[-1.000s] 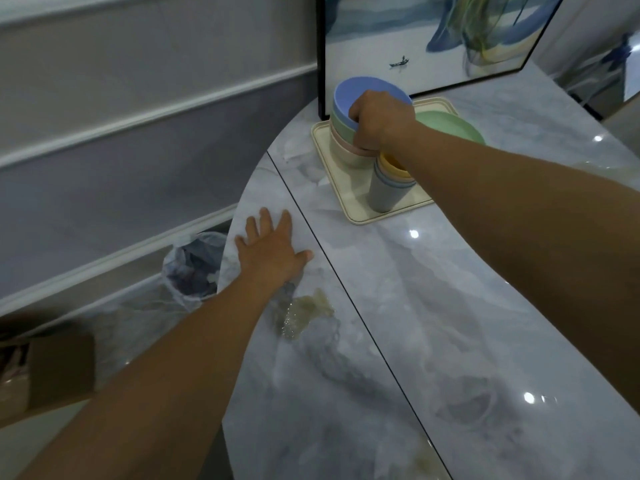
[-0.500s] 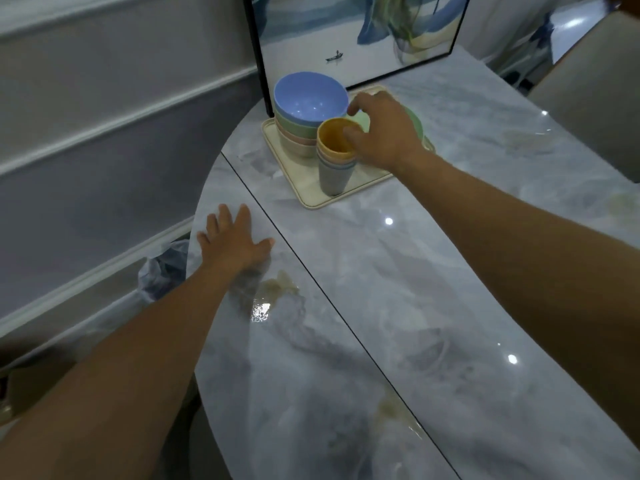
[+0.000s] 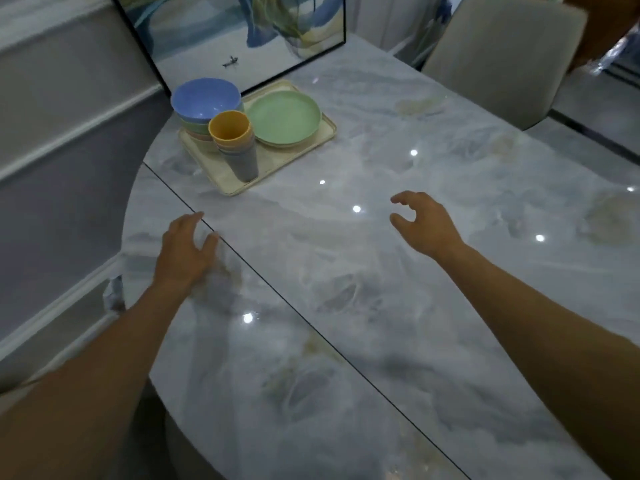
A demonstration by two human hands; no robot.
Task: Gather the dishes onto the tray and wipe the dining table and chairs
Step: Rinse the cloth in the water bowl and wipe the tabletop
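Observation:
A cream tray (image 3: 304,147) sits at the far left of the marble table (image 3: 381,271). On it stand a stack of bowls with a blue bowl (image 3: 205,98) on top, a stack of cups topped by a yellow cup (image 3: 230,128), and green plates (image 3: 284,116). My left hand (image 3: 183,251) rests on the table near its dark seam, holding nothing. My right hand (image 3: 424,223) hovers above the table's middle, fingers loosely curled and empty, well short of the tray.
A framed painting (image 3: 242,32) leans against the wall behind the tray. A grey chair (image 3: 502,60) stands at the far right side. Brownish stains (image 3: 419,105) mark the tabletop. A bin bag (image 3: 112,294) shows below the table's left edge.
My right hand let go of the cup stack on the tray and drew back toward me over the table. The left hand slid slightly along the table. The view shifted rightward.

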